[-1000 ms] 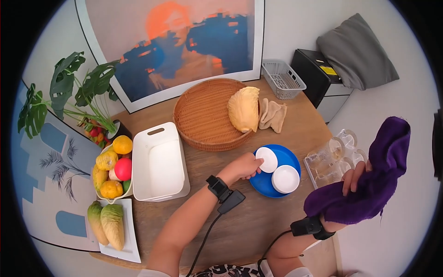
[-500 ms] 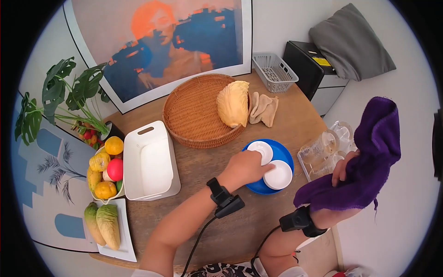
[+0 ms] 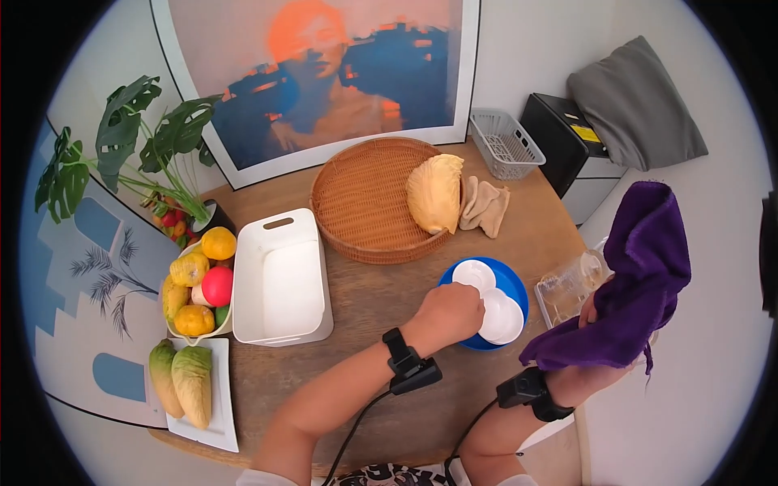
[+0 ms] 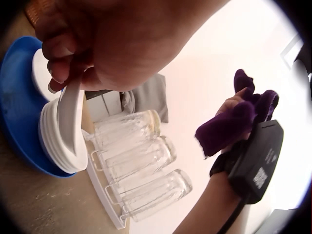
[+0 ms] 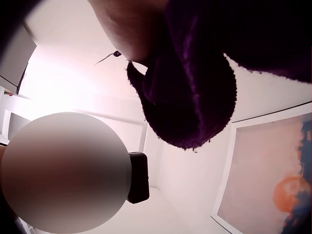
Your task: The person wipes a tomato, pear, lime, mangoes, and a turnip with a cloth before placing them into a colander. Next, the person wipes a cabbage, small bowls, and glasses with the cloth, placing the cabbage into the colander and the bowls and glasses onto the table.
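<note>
My left hand (image 3: 446,314) pinches the edge of a small white dish (image 4: 70,119). That dish tilts against a stack of white dishes (image 4: 48,134) on a round blue plate (image 3: 516,285). Beside the stack, on the same plate, lies another white dish (image 3: 474,274). Off to the right, my right hand (image 3: 589,313) grips a purple cloth (image 3: 640,259), raised over the table's right side; the cloth covers most of its fingers. In the right wrist view the purple cloth (image 5: 190,112) hangs down in dark folds.
Clear glasses in a white rack (image 4: 105,190) stand right of the plate. Behind are a wicker tray (image 3: 361,202), a yellow half-round thing (image 3: 434,194), a beige cloth (image 3: 485,207) and a grey basket (image 3: 509,154). A white bin (image 3: 279,279) and a fruit bowl (image 3: 174,330) are left.
My left hand has moved right, from the left-hand dish to the stack, where a dish now tilts in its fingers. The right hand and its purple cloth have shifted a little.
</note>
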Tool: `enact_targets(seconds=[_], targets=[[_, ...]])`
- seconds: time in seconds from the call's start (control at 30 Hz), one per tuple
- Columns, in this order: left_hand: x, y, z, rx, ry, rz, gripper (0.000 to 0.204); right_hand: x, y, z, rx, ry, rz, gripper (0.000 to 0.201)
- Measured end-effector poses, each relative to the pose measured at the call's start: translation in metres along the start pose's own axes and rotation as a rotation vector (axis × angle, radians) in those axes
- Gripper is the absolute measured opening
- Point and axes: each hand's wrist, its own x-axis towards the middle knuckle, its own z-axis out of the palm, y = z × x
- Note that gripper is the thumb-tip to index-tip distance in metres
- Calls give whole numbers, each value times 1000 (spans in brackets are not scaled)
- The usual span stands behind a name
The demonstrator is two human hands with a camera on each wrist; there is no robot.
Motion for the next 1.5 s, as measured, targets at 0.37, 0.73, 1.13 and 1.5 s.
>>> enact_targets(seconds=[0.37,0.73,1.13,1.5], targets=[[-97,-25,-80,-326,669,-106,22,-26,-4,65,-362,-791,-63,33],[-134,-59,-94,29,673,113,10,-85,26,92,-717,-1625,-286,30],[-142,-51,-99,-71,816,84,8,-103,28,91,-430,-1511,-154,35],[-123,-43,-73,-1177,775,37,28,-126,40,92,-155,-1155,250,34]])
